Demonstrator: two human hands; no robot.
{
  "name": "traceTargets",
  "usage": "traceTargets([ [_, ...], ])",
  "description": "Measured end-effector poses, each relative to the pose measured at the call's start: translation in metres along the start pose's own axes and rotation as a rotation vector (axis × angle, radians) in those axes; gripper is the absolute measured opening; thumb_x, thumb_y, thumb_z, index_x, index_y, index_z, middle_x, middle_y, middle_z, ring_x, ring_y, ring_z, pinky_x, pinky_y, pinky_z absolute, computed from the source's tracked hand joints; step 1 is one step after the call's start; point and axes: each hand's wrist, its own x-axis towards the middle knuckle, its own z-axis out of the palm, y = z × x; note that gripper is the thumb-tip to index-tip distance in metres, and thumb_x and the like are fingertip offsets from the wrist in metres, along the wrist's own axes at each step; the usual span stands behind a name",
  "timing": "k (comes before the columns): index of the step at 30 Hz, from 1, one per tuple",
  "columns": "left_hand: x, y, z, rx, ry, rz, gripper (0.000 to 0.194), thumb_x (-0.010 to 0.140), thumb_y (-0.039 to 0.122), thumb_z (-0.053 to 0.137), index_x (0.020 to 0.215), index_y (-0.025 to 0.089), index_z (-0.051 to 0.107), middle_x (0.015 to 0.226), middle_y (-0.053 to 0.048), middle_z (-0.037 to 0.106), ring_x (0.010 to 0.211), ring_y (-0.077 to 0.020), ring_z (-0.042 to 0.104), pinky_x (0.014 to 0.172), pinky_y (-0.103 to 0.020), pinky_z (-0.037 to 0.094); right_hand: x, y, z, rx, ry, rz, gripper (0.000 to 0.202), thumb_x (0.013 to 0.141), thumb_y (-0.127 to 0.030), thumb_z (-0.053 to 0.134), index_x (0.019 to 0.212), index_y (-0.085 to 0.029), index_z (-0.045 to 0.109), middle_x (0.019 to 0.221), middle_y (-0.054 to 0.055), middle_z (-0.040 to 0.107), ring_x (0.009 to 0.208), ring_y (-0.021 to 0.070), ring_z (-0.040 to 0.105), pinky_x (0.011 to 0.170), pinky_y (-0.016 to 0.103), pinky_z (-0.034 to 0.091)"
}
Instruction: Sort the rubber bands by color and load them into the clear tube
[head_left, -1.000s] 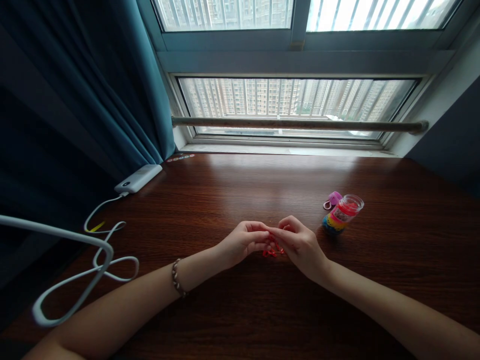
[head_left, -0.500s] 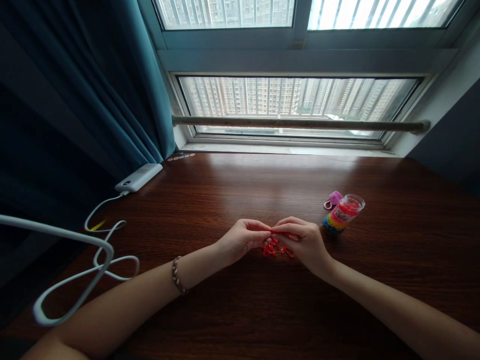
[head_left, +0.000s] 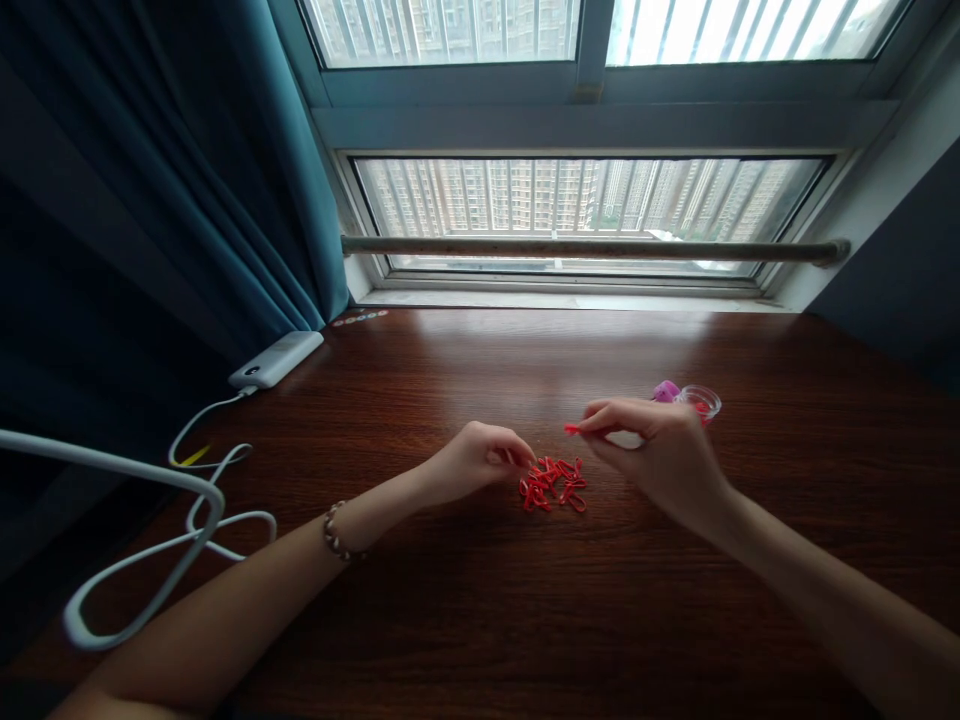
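Observation:
A small pile of red rubber bands (head_left: 553, 484) lies on the brown wooden table between my hands. My left hand (head_left: 484, 460) is at the pile's left edge, fingers curled and tips close together; whether a band is between them is hidden. Above and to the right of the pile, my right hand (head_left: 660, 440) pinches a red rubber band (head_left: 571, 429) between thumb and fingers. Behind that hand stands a clear jar (head_left: 703, 403), its open rim and some red showing, the rest covered. A purple lid (head_left: 666, 391) sits beside the jar.
On the left, a white power bank (head_left: 277, 360) lies near the blue curtain (head_left: 225, 180), with a white cable (head_left: 210, 530) looping over the table edge. A window with a horizontal rail (head_left: 585, 248) rises behind the table (head_left: 465, 370).
My hands were together over the pile, fingertips meeting. Now they are apart: the right has moved right and up with a red band, partly covering the jar; the left has shifted slightly left.

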Motion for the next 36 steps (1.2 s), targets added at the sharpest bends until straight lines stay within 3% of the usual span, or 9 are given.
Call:
traceTargets([
  [4, 0.002, -0.002, -0.006, 0.271, -0.135, 0.108, 0.026, 0.066, 0.025, 0.066, 0.090, 0.015, 0.065, 0.087, -0.006, 0.059, 0.074, -0.0147, 0.055, 0.063, -0.022, 0.043, 0.013, -0.009, -0.065, -0.191, 0.157, 0.093, 0.007, 0.069, -0.023, 0.064, 0.075, -0.022, 0.068, 0.079, 0.002, 0.068, 0.067, 0.0144, 0.063, 0.061, 0.025, 0.050],
  [7, 0.002, -0.004, -0.002, 0.359, -0.154, 0.124, 0.029, 0.069, 0.027, 0.064, 0.096, 0.017, 0.062, 0.083, -0.004, 0.057, 0.072, -0.0139, 0.053, 0.065, -0.023, 0.042, 0.015, -0.003, -0.100, -0.402, 0.128, 0.189, 0.007, 0.064, -0.023, 0.068, 0.071, -0.023, 0.069, 0.069, 0.001, 0.068, 0.059, 0.0147, 0.063, 0.051, 0.024, 0.047],
  [9, 0.003, -0.006, 0.002, 0.380, -0.150, 0.131, 0.032, 0.071, 0.028, 0.062, 0.101, 0.017, 0.060, 0.084, -0.004, 0.057, 0.074, -0.0143, 0.052, 0.068, -0.023, 0.041, 0.017, 0.005, -0.111, -0.470, 0.047, 0.218, 0.004, 0.061, -0.021, 0.069, 0.065, -0.022, 0.070, 0.059, 0.000, 0.066, 0.052, 0.0144, 0.061, 0.044, 0.022, 0.043],
  [14, 0.005, -0.013, 0.006, 0.388, -0.152, 0.108, 0.021, 0.074, 0.031, 0.059, 0.088, 0.016, 0.062, 0.079, -0.003, 0.055, 0.069, -0.0126, 0.050, 0.062, -0.022, 0.038, 0.022, 0.023, -0.111, -0.493, -0.102, 0.163, 0.007, 0.063, -0.016, 0.064, 0.059, -0.020, 0.069, 0.052, -0.001, 0.065, 0.047, 0.0126, 0.060, 0.039, 0.019, 0.042],
  [18, 0.006, -0.018, 0.007, 0.395, -0.123, 0.092, 0.018, 0.076, 0.032, 0.057, 0.080, 0.015, 0.060, 0.074, -0.002, 0.055, 0.066, -0.0120, 0.048, 0.059, -0.021, 0.037, 0.023, 0.032, -0.102, -0.492, -0.142, 0.088, 0.010, 0.064, -0.015, 0.062, 0.060, -0.021, 0.069, 0.052, -0.002, 0.065, 0.046, 0.0118, 0.060, 0.040, 0.018, 0.044],
  [24, 0.005, -0.020, 0.008, 0.398, -0.094, 0.076, 0.020, 0.078, 0.033, 0.053, 0.071, 0.015, 0.058, 0.075, -0.002, 0.053, 0.066, -0.0118, 0.048, 0.059, -0.021, 0.036, 0.023, 0.039, -0.097, -0.553, -0.178, 0.102, 0.012, 0.065, -0.014, 0.059, 0.063, -0.019, 0.070, 0.054, -0.001, 0.066, 0.049, 0.0118, 0.060, 0.043, 0.019, 0.043],
  [31, 0.005, -0.017, 0.008, 0.385, -0.070, 0.095, 0.018, 0.078, 0.031, 0.053, 0.074, 0.015, 0.059, 0.082, -0.003, 0.052, 0.071, -0.0120, 0.049, 0.064, -0.021, 0.038, 0.021, 0.033, -0.101, -0.575, -0.275, 0.067, 0.019, 0.071, -0.013, 0.054, 0.072, -0.021, 0.071, 0.066, 0.002, 0.067, 0.058, 0.0127, 0.060, 0.052, 0.021, 0.045],
  [36, 0.005, -0.019, 0.009, 0.310, -0.020, 0.000, 0.020, 0.077, 0.034, 0.054, 0.078, 0.015, 0.059, 0.073, -0.002, 0.057, 0.065, -0.0115, 0.048, 0.059, -0.021, 0.037, 0.020, 0.033, -0.103, -0.542, -0.239, 0.113, 0.016, 0.069, -0.014, 0.056, 0.070, -0.022, 0.070, 0.064, 0.000, 0.066, 0.056, 0.0136, 0.060, 0.049, 0.021, 0.044],
])
